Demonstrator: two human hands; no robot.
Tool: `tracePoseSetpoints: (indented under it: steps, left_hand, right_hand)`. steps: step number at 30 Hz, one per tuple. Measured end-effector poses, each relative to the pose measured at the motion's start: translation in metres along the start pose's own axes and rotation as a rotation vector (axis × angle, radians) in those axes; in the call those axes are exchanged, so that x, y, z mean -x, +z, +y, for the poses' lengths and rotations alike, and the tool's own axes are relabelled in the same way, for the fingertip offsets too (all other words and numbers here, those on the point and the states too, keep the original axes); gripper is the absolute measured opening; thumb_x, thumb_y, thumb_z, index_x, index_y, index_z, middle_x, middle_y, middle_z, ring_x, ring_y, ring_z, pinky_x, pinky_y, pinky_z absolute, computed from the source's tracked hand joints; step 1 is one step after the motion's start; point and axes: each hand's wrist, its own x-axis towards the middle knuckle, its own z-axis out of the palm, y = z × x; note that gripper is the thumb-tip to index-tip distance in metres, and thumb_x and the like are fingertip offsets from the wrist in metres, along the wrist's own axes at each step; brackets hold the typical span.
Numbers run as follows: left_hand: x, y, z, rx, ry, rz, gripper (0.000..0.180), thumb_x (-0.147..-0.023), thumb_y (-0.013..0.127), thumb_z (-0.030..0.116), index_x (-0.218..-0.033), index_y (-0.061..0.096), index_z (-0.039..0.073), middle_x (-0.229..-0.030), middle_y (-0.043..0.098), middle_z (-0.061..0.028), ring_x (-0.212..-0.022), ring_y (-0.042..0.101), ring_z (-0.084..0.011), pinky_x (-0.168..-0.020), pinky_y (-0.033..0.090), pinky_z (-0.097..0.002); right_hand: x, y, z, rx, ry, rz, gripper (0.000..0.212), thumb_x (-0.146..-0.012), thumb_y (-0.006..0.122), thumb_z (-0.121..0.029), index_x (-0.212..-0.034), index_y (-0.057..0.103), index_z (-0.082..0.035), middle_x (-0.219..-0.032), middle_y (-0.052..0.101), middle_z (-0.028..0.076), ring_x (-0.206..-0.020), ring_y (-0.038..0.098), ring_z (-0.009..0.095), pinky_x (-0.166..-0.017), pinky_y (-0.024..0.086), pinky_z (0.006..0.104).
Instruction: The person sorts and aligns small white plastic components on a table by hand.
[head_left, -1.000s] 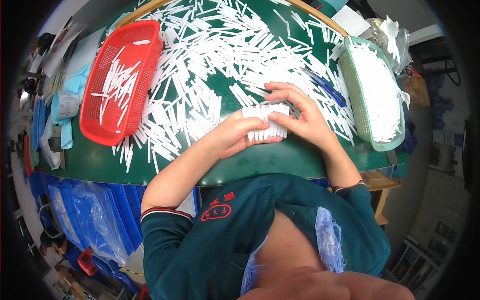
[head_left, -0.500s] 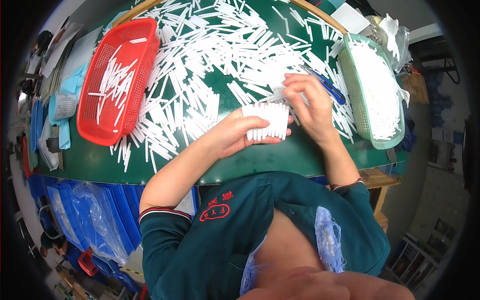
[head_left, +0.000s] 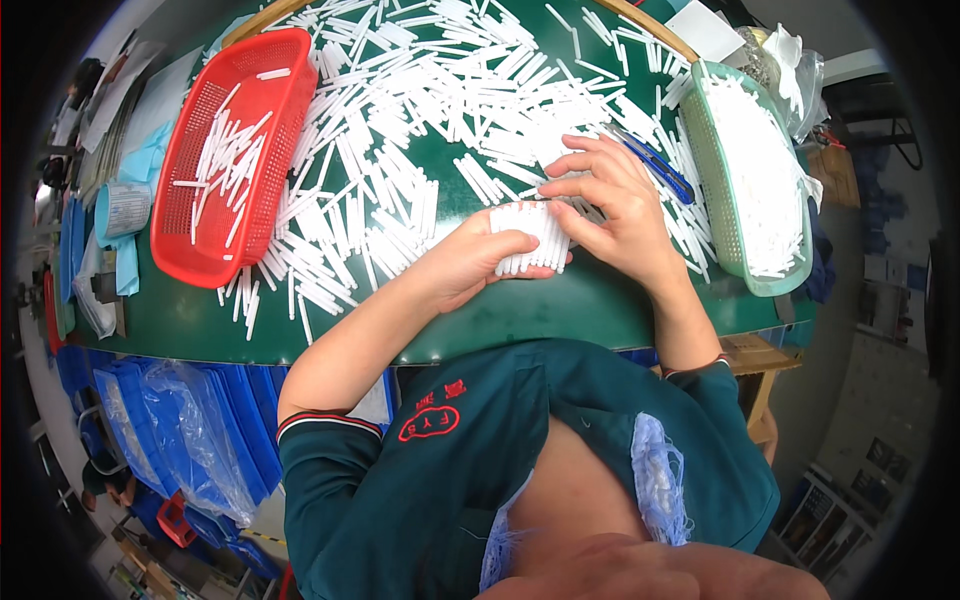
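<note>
A row of short white plastic sticks (head_left: 520,238) lies side by side across my left hand (head_left: 462,262). Its thumb presses on top of them and its fingers run underneath, so the hand is closed on the row. At the right end of that row is my right hand (head_left: 625,208), its fingers curved and apart. Its thumb tip is at the outermost sticks; whether it touches them I cannot tell. Beyond both hands, many loose white sticks (head_left: 400,115) of the same kind lie scattered and heaped on the green tabletop (head_left: 440,345).
To the left stands a red perforated basket (head_left: 168,240) with some sticks inside. A pale green basket (head_left: 720,220) full of sticks is at the right. Beside it lies a blue-handled tool (head_left: 660,172). A cup (head_left: 125,212) sits at the far left, and wooden strips (head_left: 650,35) edge the back.
My right hand has moved left and come in against the right end of the stick row, its fingers spreading. The left hand keeps its hold on the row, now slightly higher and tilted.
</note>
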Motion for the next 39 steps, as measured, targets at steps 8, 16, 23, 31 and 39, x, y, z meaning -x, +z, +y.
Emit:
tracePoseSetpoints:
  steps: [8,16,23,31,39]
  left_hand:
    - [-0.002,0.0,-0.004,-0.051,-0.01,-0.001,0.033,-0.082,0.045,0.002,-0.115,0.047,-0.005,-0.106,0.057,-0.014,-0.097,0.06,-0.0234,-0.082,0.052,-0.0327]
    - [0.001,0.002,0.001,0.026,-0.04,-0.007,0.034,-0.082,0.043,0.002,-0.116,0.048,-0.005,-0.108,0.058,-0.013,-0.095,0.061,-0.0208,-0.079,0.053,-0.0309]
    - [0.003,0.004,0.007,0.064,-0.028,-0.054,0.037,-0.083,0.041,0.002,-0.119,0.045,-0.006,-0.113,0.057,-0.0158,-0.101,0.059,-0.0263,-0.083,0.051,-0.033]
    - [-0.002,-0.005,0.006,0.411,0.06,-0.124,0.044,-0.084,0.042,0.001,-0.126,0.034,-0.008,-0.124,0.047,-0.0223,-0.11,0.052,-0.032,-0.092,0.046,-0.0394]
    - [-0.001,-0.008,0.003,0.437,0.02,-0.116,0.049,-0.078,0.039,-0.005,-0.126,0.034,-0.009,-0.122,0.047,-0.0219,-0.11,0.052,-0.0311,-0.095,0.044,-0.0423]
  right_hand:
    - [-0.001,0.0,-0.005,0.138,-0.063,-0.031,0.005,-0.07,0.067,-0.012,-0.072,0.063,-0.01,-0.089,0.062,0.0,-0.102,0.057,0.021,-0.094,0.039,0.0424]
    - [-0.004,0.003,0.007,0.187,-0.054,0.133,0.009,-0.07,0.067,-0.01,-0.068,0.059,-0.008,-0.085,0.061,0.002,-0.095,0.059,0.021,-0.079,0.046,0.0364]
    - [0.003,-0.007,0.019,0.124,0.128,0.068,0.02,-0.075,0.066,-0.012,-0.093,0.06,-0.005,-0.094,0.061,0.009,-0.094,0.059,0.025,-0.082,0.044,0.0345]
    - [0.001,-0.005,0.0,-0.223,0.033,-0.1,0.096,-0.059,0.08,-0.028,-0.138,0.028,-0.008,-0.12,0.054,0.01,-0.101,0.056,0.027,-0.084,0.043,0.0328]
    - [0.003,-0.001,-0.015,-0.445,0.312,-0.23,0.097,-0.062,0.079,-0.016,-0.14,0.022,-0.004,-0.121,0.053,0.014,-0.112,0.051,0.024,-0.095,0.037,0.0324]
